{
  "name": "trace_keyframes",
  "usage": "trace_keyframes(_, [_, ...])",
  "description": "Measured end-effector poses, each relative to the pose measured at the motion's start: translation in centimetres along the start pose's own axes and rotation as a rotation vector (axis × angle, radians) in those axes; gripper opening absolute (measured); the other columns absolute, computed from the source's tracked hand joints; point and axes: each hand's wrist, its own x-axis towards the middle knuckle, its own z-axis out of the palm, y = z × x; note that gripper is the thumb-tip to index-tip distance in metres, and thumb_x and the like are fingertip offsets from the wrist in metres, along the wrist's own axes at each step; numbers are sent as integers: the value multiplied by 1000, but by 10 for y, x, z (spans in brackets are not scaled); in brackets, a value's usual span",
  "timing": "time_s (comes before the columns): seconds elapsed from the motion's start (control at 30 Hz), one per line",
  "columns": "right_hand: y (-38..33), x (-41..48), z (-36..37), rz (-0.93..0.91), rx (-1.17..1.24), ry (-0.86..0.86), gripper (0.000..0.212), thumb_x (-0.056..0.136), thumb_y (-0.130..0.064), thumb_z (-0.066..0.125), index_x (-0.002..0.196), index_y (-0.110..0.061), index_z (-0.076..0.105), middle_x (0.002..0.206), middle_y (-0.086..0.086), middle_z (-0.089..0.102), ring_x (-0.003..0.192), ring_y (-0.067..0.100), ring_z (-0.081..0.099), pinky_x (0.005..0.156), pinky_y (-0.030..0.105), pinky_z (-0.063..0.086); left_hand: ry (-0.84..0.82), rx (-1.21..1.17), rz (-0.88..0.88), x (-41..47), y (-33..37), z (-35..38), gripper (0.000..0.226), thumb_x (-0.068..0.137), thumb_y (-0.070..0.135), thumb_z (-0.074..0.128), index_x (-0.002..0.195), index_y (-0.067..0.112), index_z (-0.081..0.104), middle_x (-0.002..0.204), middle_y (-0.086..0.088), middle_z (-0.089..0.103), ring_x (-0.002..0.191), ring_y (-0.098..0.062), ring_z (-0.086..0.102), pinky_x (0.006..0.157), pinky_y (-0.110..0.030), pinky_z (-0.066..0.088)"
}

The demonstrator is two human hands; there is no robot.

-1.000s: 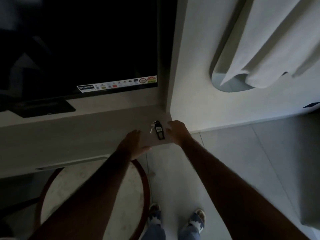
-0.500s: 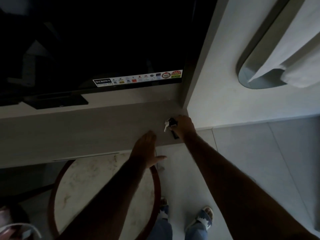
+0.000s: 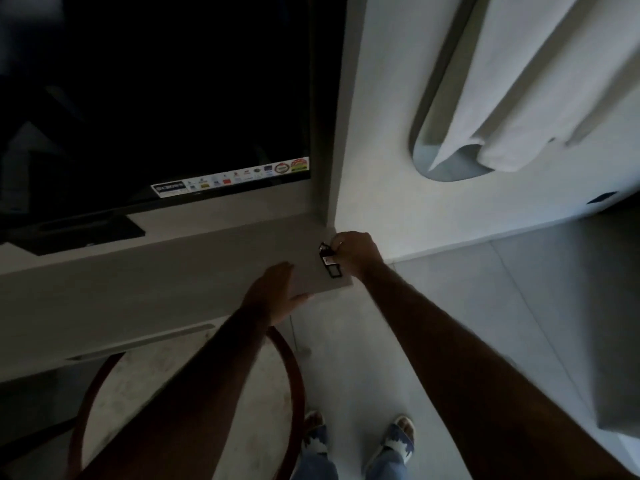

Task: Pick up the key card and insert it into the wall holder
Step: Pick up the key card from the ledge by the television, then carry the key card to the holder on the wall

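The key card [image 3: 331, 265] is a small black tag with a pale label, joined to a key ring, at the right end of the grey shelf [image 3: 173, 271]. My right hand [image 3: 355, 252] is closed on its upper end, and the tag hangs tilted with its lower end at the shelf surface. My left hand [image 3: 277, 292] rests flat and empty on the shelf's front edge, just left of the tag. No wall holder is in view.
A dark television [image 3: 156, 98] stands on the shelf behind. A white wall corner [image 3: 349, 133] rises right of the tag. A white cloth [image 3: 526, 81] hangs at the upper right. A round table with a red-brown rim [image 3: 294, 375] stands below my left arm.
My right hand went from beside the tag to gripping it, and the tag has tilted up off the shelf. My left hand has stayed on the shelf edge.
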Motion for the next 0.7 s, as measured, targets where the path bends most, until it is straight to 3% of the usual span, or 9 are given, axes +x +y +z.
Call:
trace_keyframes(0.13, [11,-27,-42,-45,39,140,20,78,-29,78,88,-13,72,93,7,75,93,27,67,77,36,55,59,14,92,2,32,-24,86,91,57,60,156,10,30,166,-11,27,154,-24,23,123,-36,24])
trace_keyframes(0.23, [19,-48,-83,-65,42,204,18,76,-26,80,84,-12,72,89,9,75,89,29,68,76,40,54,108,28,177,4,65,-45,86,91,57,60,156,9,31,166,-11,28,154,-25,24,123,-37,25])
trace_keyframes(0.53, [48,-97,-216,-35,100,450,18,74,-21,80,78,-11,65,78,12,73,76,31,67,66,42,55,200,22,382,21,173,-114,87,89,66,57,155,14,34,167,-5,27,155,-20,20,124,-36,20])
trace_keyframes(0.7, [68,-123,-281,-60,198,573,11,77,-11,73,82,-18,66,79,7,76,76,26,71,63,35,56,255,41,458,32,232,-155,88,84,72,57,150,17,42,164,-3,34,153,-19,25,122,-37,24])
